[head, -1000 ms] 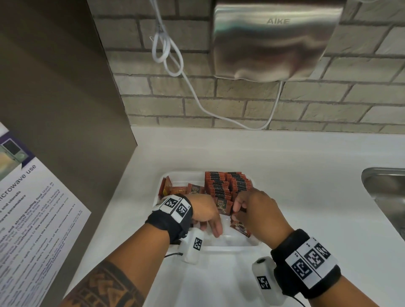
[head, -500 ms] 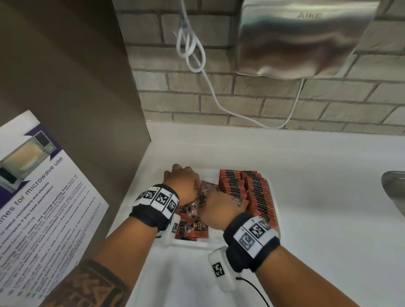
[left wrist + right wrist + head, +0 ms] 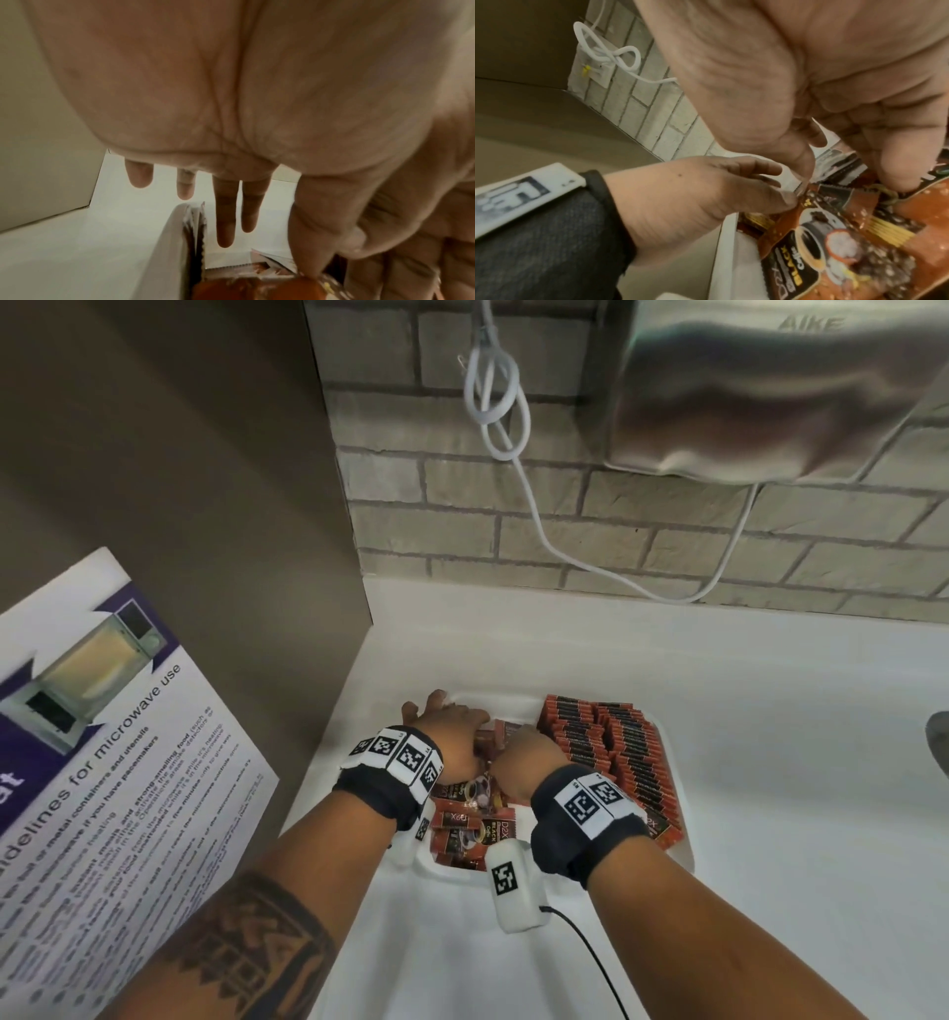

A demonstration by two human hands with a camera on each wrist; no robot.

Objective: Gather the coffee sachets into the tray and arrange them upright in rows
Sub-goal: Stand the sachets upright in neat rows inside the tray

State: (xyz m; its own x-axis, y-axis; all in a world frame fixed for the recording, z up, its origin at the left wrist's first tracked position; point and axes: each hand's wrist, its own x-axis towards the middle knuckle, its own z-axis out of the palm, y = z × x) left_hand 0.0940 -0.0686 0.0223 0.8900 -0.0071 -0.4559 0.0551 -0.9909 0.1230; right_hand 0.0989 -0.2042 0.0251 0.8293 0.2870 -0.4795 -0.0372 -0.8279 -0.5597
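A white tray point(image 3: 508, 701) sits on the white counter. Its right half holds rows of red-brown coffee sachets point(image 3: 611, 752) standing upright. Loose sachets point(image 3: 464, 834) lie flat in the tray's near-left part. My left hand point(image 3: 447, 721) reaches over the tray's far-left corner with fingers point(image 3: 226, 223) straight, thumb touching a sachet point(image 3: 257, 288). One sachet point(image 3: 195, 233) stands against the tray's left wall. My right hand point(image 3: 529, 757) is beside it in the tray's middle, thumb and curled fingers point(image 3: 898, 162) pinching a sachet point(image 3: 834, 233). Its fingertips are hidden in the head view.
A steel hand dryer point(image 3: 770, 387) hangs on the brick wall above, with a white cable point(image 3: 518, 469) looping down. A brown panel point(image 3: 179, 480) with a microwave poster point(image 3: 102, 762) closes the left side. A sink edge point(image 3: 937, 742) shows at far right.
Both hands have moved from the tray's near edge to its left and middle part. The right hand left the front of the upright rows and now works beside the left hand.
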